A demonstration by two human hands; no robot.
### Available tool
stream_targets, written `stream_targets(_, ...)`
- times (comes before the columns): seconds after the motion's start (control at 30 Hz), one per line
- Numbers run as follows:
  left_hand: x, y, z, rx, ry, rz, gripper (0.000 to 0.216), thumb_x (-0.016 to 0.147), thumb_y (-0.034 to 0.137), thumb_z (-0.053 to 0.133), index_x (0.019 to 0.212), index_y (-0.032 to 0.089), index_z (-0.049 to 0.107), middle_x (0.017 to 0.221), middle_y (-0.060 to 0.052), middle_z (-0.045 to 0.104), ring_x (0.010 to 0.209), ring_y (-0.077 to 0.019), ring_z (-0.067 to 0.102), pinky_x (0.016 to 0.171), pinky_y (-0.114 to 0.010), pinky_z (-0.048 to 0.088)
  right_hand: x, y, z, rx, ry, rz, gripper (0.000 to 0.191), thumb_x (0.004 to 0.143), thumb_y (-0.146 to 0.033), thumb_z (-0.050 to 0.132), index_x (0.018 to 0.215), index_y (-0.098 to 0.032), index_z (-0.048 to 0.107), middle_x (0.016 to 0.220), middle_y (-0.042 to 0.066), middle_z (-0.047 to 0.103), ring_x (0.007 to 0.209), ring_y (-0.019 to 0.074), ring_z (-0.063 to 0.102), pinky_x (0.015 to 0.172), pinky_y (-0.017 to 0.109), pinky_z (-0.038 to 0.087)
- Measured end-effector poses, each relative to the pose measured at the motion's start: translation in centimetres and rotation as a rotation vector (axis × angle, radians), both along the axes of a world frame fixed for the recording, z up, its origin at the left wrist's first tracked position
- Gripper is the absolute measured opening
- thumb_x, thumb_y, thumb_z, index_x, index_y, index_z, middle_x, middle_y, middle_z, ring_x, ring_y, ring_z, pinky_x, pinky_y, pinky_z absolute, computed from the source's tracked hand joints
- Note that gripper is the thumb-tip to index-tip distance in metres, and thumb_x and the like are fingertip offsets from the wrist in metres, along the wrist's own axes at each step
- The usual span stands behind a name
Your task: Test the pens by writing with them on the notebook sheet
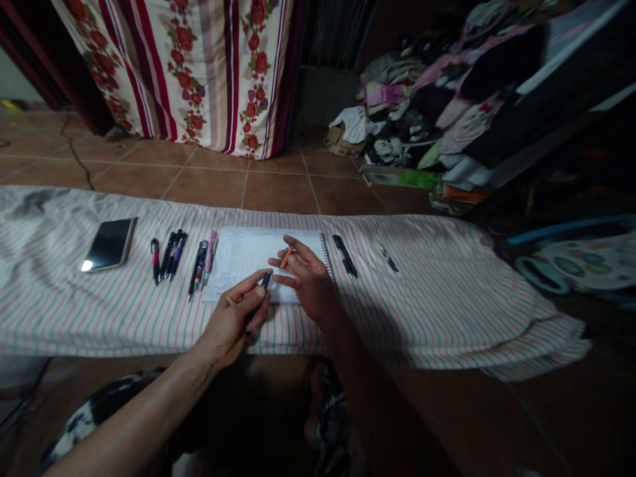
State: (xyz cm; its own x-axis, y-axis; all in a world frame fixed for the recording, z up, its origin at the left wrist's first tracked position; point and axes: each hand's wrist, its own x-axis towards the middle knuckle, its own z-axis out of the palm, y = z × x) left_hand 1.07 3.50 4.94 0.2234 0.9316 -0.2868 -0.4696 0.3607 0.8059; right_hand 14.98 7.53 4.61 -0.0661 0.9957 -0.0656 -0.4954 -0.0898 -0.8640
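A dark pen (265, 281) is pinched in the fingers of the person's left hand (237, 316), over the near edge of a spiral notebook (265, 258). The right hand (307, 276) pinches a small orange piece (285, 256) above the page. The notebook lies on a striped cloth (437, 298) on the tiled floor (278, 182), with a row of pens (181, 260) and a phone (109, 244) to its left, and a black pen (344, 256) to its right.

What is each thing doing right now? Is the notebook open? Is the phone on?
Notebook: open, flat on the striped cloth.
Phone: lying flat, screen dark.
Left hand: gripping a dark pen.
Right hand: pinching an orange pen.
Pens in a row: lying untouched.
Black pen: lying beside the notebook.
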Motion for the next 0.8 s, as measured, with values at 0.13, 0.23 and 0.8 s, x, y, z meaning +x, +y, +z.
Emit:
stream_targets(0.13, -0.29, 0.06, 0.21, 0.011, 0.000, 0.002, 0.044, 0.070, 0.025, 0.068, 0.113, 0.018, 0.060, 0.057, 0.003, 0.050, 0.039, -0.0008, 0.031, 0.040, -0.016, 0.018, 0.05, 0.08, -0.23, 0.045, -0.003, 0.018, 0.038, 0.071, -0.027, 0.065, 0.108, -0.027, 0.059, 0.087, -0.001, 0.058, 0.083, 0.0123, 0.060, 0.070, 0.026, 0.052)
stream_targets(0.23, -0.44, 0.09, 0.46, 0.037, -0.010, -0.002, 0.042, 0.071, 0.024, 0.067, 0.112, 0.017, 0.060, 0.057, 0.003, 0.049, 0.040, -0.0006, 0.031, 0.041, -0.016, 0.018, 0.07, 0.09, -0.33, 0.070, 0.007, 0.054, 0.039, 0.071, -0.026, 0.065, 0.109, -0.026, 0.058, 0.086, -0.001, 0.058, 0.082, 0.0113, 0.059, 0.075, 0.027, 0.050)
stream_targets(0.8, -0.73, 0.11, 0.71, 0.067, -0.016, -0.014, 0.038, 0.074, 0.024, 0.065, 0.111, 0.017, 0.060, 0.052, 0.006, 0.043, 0.040, -0.0015, 0.030, 0.041, -0.017, 0.015, -0.27, 0.25, -0.19, -0.074, 0.080, -0.007, 0.033, 0.066, -0.029, 0.069, 0.095, -0.023, 0.055, 0.088, 0.000, 0.060, 0.081, 0.0160, 0.066, 0.070, 0.028, 0.052)
